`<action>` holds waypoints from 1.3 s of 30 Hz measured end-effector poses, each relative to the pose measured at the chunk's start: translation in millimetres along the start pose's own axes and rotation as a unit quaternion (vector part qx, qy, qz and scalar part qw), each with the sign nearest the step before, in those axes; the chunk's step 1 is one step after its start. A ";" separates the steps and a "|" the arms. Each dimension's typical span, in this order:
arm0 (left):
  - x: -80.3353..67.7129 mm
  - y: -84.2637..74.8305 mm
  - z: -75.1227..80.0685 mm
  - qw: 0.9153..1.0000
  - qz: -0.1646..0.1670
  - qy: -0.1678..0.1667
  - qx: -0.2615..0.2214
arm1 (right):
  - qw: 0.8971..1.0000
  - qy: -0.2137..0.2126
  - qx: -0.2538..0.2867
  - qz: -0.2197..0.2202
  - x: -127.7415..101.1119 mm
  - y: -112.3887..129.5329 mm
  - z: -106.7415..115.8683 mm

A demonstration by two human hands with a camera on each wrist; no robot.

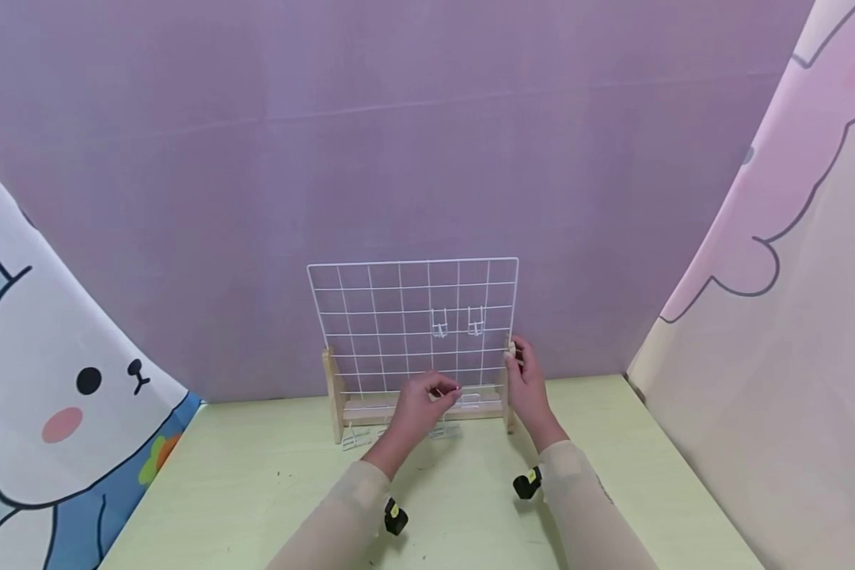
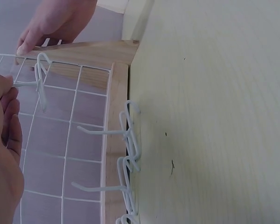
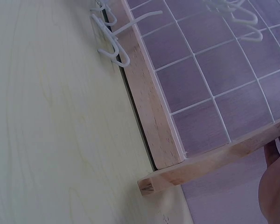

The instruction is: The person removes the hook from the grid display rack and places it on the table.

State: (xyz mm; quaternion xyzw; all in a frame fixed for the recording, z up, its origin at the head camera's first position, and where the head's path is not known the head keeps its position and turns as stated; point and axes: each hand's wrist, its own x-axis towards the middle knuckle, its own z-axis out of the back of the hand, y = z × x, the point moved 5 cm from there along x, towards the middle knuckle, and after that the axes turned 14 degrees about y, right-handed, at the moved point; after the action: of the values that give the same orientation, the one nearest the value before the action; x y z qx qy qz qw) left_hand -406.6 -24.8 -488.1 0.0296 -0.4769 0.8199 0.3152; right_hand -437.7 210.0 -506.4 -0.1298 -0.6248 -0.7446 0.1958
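Observation:
A white wire grid (image 1: 402,311) stands upright in a wooden base with side posts. My left hand (image 1: 419,404) is in front of its lower part and pinches a white wire hook (image 2: 41,84) by its prong, close to the grid wires. Whether this hook touches the grid I cannot tell. My right hand (image 1: 529,388) grips the right wooden post (image 3: 214,161) from its outer side. Two white hooks, one left (image 1: 439,323) and one right (image 1: 476,322), hang on the grid higher up.
Several loose white hooks lie in front of the base, among them one at the left (image 1: 356,438) and another below my left hand (image 1: 443,430). The pale yellow table (image 1: 256,475) extends to both sides. A purple cloth (image 1: 413,158) hangs behind the rack.

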 end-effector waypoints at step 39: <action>11.3 28.0 -37.2 0.999 0.019 0.048 -0.004 | 1.000 -0.009 -0.021 0.001 -0.1 1.2 1.7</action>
State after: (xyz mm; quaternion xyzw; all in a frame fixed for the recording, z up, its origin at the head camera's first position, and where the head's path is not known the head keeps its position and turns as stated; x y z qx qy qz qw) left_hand -421.5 0.8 -525.8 -0.0201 -0.4654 0.8240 0.3225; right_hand -437.2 211.5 -505.1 -0.1416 -0.6103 -0.7564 0.1880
